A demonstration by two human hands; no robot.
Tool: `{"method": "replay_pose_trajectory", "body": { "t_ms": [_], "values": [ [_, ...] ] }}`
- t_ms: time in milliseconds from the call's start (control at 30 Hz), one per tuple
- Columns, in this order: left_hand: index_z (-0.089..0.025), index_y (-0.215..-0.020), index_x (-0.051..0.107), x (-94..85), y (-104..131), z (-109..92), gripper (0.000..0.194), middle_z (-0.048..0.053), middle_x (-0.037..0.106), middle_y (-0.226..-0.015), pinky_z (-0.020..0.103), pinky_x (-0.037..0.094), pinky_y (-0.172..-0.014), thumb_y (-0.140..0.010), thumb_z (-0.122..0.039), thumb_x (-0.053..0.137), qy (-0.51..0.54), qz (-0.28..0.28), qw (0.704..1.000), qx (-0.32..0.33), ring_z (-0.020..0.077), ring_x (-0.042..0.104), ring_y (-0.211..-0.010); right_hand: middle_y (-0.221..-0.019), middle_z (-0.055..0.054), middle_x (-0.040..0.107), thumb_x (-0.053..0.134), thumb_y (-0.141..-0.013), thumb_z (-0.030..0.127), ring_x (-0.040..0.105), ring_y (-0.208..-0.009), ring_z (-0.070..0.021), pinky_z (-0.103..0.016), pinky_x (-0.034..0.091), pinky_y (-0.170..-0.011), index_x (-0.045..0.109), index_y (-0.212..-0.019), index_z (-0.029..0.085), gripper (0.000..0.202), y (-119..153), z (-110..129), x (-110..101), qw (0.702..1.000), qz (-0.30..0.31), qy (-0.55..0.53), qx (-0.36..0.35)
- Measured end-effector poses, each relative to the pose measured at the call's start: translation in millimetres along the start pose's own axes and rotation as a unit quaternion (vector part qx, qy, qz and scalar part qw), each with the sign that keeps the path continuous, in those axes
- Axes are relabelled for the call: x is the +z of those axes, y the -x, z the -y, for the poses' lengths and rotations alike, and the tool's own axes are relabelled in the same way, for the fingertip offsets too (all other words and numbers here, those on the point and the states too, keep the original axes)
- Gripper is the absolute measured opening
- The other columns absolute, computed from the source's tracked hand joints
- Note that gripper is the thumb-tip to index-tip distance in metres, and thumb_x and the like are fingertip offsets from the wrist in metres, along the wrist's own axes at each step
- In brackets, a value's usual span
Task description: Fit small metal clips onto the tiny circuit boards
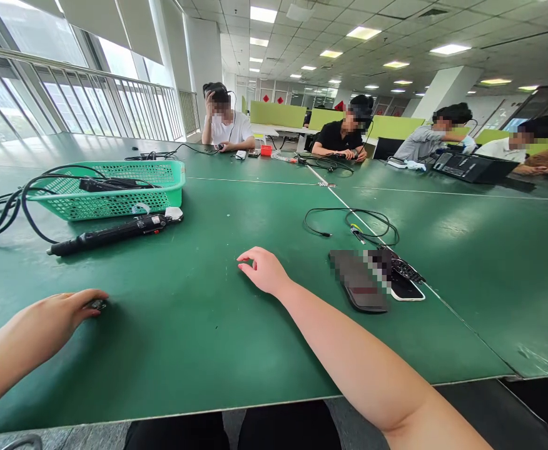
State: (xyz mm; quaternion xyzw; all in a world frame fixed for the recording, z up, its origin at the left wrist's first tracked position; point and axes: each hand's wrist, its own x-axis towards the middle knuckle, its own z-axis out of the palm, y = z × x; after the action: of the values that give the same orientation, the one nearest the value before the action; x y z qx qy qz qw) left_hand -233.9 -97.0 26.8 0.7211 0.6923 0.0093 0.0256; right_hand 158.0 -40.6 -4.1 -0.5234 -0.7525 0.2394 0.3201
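Observation:
At the lower left my left hand [53,319] is closed, with a small dark, shiny piece [98,304] between thumb and fingertips. Most of that piece is hidden, so its kind does not show. My right hand [263,270] is over the middle of the green table [184,350], fingers curved and a small gap between thumb and index finger. Nothing shows in it. Beyond my left hand lies a black electric screwdriver [114,234], in front of a green plastic basket [114,203] holding black items and cables.
Right of my right hand lie a dark flat case [361,281], a white-edged phone [408,289] and a coiled black cable [377,215]. Several people sit along the far side, near a black box-like device [473,165] and a small red box [266,150].

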Motion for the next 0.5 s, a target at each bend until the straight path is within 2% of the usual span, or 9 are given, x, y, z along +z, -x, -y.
{"method": "replay_pose_trajectory", "body": {
  "t_ms": [267,400,500],
  "values": [
    [-0.021,-0.102,0.063,6.3,1.4,7.5,0.041,0.006,0.072,-0.093,0.030,0.041,-0.075,-0.087,-0.043,0.032,-0.028,-0.015,0.999,0.004,0.0238,0.064,-0.080,-0.099,-0.002,0.064,0.058,-0.086,0.024,0.054,-0.072,-0.0093,-0.027,0.043,-0.071,0.069,-0.097,0.021,0.016,-0.4,1.6,-0.8,1.000,-0.002,0.004,0.001],
    [-0.027,-0.098,0.061,5.6,4.8,6.2,0.033,-0.002,0.069,-0.084,0.028,0.041,-0.075,-0.086,-0.048,0.038,-0.014,-0.042,0.999,0.018,0.0207,0.062,-0.079,-0.099,-0.002,0.064,0.058,-0.087,0.024,0.053,-0.070,-0.0087,-0.027,0.044,-0.071,0.069,-0.097,0.021,0.016,0.5,2.5,-2.1,1.000,0.003,0.007,0.002],
    [-0.032,-0.097,0.063,3.4,7.2,6.6,0.030,-0.007,0.068,-0.071,0.026,0.041,-0.069,-0.083,-0.053,0.046,0.056,-0.036,0.997,-0.040,0.0195,0.062,-0.073,-0.099,-0.002,0.064,0.057,-0.087,0.025,0.052,-0.069,-0.0086,-0.027,0.043,-0.070,0.069,-0.097,0.021,0.016,1.2,2.7,-3.3,1.000,0.006,0.007,0.004]
  ]
}}
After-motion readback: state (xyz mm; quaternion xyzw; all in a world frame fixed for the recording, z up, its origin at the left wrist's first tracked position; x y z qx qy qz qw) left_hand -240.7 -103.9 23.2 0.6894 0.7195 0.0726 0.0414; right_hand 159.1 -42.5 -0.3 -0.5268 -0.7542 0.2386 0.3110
